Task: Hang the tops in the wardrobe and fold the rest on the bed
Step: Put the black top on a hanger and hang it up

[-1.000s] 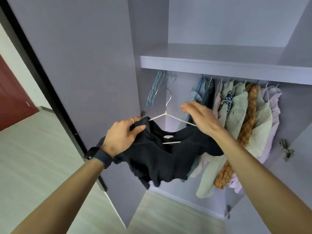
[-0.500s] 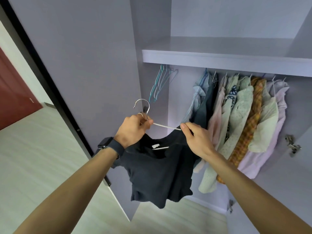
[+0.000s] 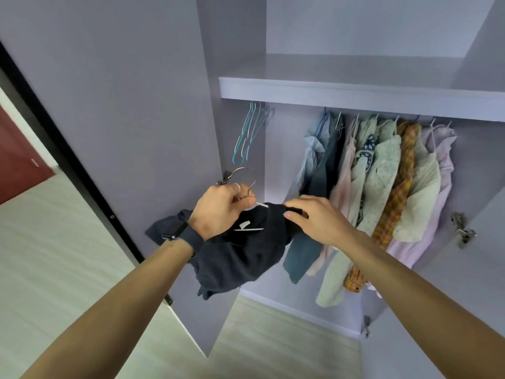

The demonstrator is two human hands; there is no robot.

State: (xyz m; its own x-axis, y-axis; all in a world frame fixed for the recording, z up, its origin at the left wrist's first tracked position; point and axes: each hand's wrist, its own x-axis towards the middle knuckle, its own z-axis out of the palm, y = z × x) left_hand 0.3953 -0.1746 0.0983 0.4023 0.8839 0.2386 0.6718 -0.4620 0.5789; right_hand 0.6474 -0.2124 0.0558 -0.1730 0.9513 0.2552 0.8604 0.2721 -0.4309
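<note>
At centre frame, the shoulder of the dark navy fabric top (image 3: 240,258), pinched by the right hand (image 3: 319,222), has been drawn over the white wire hanger (image 3: 261,205), whose neck is gripped by the left hand (image 3: 218,212); hanging can likely follow.

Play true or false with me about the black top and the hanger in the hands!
The left hand grips the white wire hanger below its metal hook. True.
The black short-sleeved top already hangs inside the lilac wardrobe. False: both hands hold it in front of the wardrobe.
The right hand pinches the top's fabric. True.
The empty teal wire hangers hang right of the hung clothes. False: they hang left of them.
</note>
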